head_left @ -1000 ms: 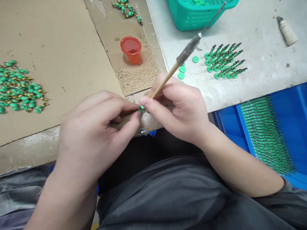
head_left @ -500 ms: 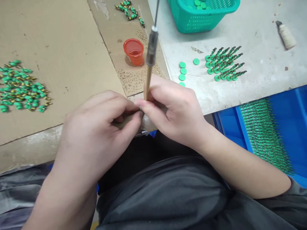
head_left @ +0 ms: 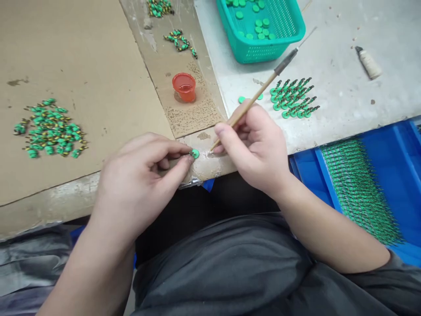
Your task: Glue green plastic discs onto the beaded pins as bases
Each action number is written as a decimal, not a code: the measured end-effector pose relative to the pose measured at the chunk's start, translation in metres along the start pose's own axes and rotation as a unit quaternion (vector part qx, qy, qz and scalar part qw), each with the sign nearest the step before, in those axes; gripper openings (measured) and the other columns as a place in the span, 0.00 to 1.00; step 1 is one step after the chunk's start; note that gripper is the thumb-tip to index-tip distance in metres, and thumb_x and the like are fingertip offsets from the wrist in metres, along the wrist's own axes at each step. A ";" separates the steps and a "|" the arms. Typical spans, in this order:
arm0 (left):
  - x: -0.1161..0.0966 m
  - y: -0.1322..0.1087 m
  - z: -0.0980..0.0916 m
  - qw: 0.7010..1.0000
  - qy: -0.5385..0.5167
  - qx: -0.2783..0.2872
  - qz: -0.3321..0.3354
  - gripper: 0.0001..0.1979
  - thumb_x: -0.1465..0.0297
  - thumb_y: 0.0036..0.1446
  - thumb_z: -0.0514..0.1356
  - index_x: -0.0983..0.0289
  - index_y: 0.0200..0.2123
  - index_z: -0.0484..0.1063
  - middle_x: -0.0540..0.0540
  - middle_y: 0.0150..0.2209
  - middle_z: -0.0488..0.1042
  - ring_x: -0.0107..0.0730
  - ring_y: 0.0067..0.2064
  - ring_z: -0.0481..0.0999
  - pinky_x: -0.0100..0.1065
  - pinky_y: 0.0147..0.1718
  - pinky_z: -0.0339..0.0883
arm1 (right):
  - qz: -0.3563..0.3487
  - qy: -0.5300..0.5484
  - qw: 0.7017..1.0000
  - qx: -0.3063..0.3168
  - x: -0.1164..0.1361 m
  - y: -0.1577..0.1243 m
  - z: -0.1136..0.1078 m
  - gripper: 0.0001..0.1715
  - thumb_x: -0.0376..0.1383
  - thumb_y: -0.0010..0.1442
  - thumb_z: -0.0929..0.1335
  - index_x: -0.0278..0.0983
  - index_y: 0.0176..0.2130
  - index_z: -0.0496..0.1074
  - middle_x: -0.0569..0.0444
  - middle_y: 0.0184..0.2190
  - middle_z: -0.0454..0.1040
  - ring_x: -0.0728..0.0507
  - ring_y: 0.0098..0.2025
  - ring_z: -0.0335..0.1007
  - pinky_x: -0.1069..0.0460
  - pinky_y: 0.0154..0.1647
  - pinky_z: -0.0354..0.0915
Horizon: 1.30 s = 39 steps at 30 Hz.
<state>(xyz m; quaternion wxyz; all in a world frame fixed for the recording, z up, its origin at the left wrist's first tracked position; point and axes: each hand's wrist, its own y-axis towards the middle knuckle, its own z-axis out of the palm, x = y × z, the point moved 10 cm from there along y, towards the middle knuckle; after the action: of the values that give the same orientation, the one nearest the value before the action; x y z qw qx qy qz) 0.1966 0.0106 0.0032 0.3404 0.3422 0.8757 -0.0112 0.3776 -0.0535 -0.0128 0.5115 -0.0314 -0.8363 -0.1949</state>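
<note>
My left hand (head_left: 138,171) pinches a small piece with a round green disc (head_left: 195,153) between thumb and forefinger, just over the table's front edge; the fingers hide the rest of it. In my right hand (head_left: 259,149) is a thin wooden-handled tool (head_left: 259,94) with a dark collar and a fine needle-like end pointing up to the right. Its bare wooden end points down at the table, a little right of the disc. Loose green discs (head_left: 242,100) lie just beyond my right hand, which partly covers that spot.
Left, green-and-yellow small figures (head_left: 55,131) lie heaped on cardboard (head_left: 98,66). A red cup (head_left: 184,94) of liquid stands ahead. Behind are a green basket (head_left: 259,55) of discs, rows of figures on discs (head_left: 292,98) and a small bottle (head_left: 370,63). Blue trays (head_left: 399,175) sit lower right.
My right hand has moved right, away from my left fingertips, and the tool has tipped from upright to slanting right. The green disc at my left fingertips now shows. The camera view has shifted.
</note>
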 end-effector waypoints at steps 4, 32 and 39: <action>0.002 -0.005 -0.004 0.999 -0.018 -0.023 -0.031 0.08 0.66 0.68 0.67 0.54 0.48 0.86 0.48 0.36 0.80 0.29 0.33 0.74 0.36 0.34 0.68 | 0.028 0.060 0.997 -0.029 -0.009 -0.003 -0.011 0.13 0.45 0.81 0.72 0.44 0.43 0.71 0.62 0.32 0.79 0.47 0.33 0.86 0.52 0.36 0.83; -0.006 -0.024 -0.024 0.873 -0.438 0.011 -0.215 0.20 0.47 0.59 0.79 0.57 0.36 0.90 0.55 0.29 0.82 0.25 0.27 0.72 0.24 0.25 0.69 | 0.073 0.115 0.990 -0.018 -0.013 -0.003 -0.007 0.20 0.53 0.75 0.74 0.43 0.37 0.74 0.50 0.31 0.88 0.39 0.33 0.91 0.48 0.35 0.83; -0.009 -0.021 -0.029 0.869 -0.448 -0.005 -0.211 0.20 0.48 0.57 0.81 0.57 0.33 0.88 0.53 0.28 0.81 0.24 0.26 0.71 0.25 0.27 0.72 | 0.073 0.110 0.991 -0.021 -0.012 -0.003 -0.007 0.18 0.51 0.75 0.74 0.44 0.37 0.74 0.50 0.30 0.88 0.38 0.33 0.91 0.47 0.35 0.84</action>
<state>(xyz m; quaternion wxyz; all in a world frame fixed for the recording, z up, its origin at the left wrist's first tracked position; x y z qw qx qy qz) 0.1718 -0.0031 0.0261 0.6877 0.1061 0.6802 -0.2305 0.3880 -0.0572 -0.0211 0.6127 -0.0817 -0.7659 -0.1772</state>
